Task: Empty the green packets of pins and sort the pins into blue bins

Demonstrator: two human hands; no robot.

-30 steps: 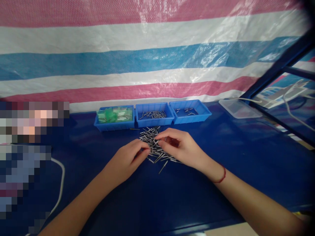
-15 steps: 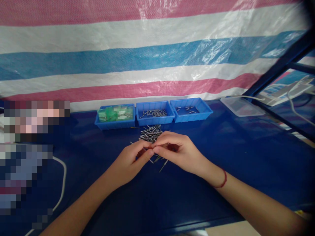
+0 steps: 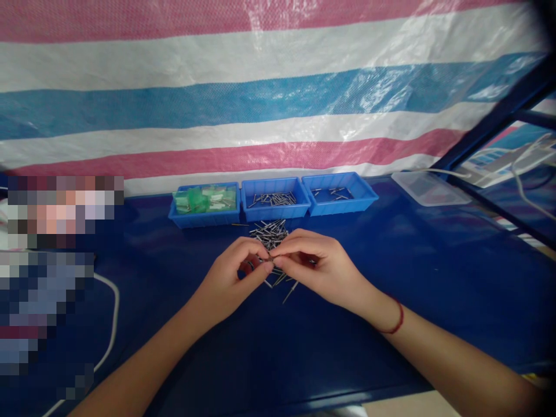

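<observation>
A pile of small metal pins lies on the dark blue table, just in front of three blue trays. My left hand and my right hand meet fingertip to fingertip over the near side of the pile. Both pinch together at the same spot, on a small pin I can barely make out. A red cord circles my right wrist. A few loose pins lie below my fingers.
The left blue tray holds green and pale parts, the middle tray holds pins, the right tray a few pins. A clear lid sits at the right. A white cable curves at the left. A striped tarp hangs behind.
My hands lifted off the pile and drew toward each other, fingertips now pinched together above its near edge. The view shifted slightly.
</observation>
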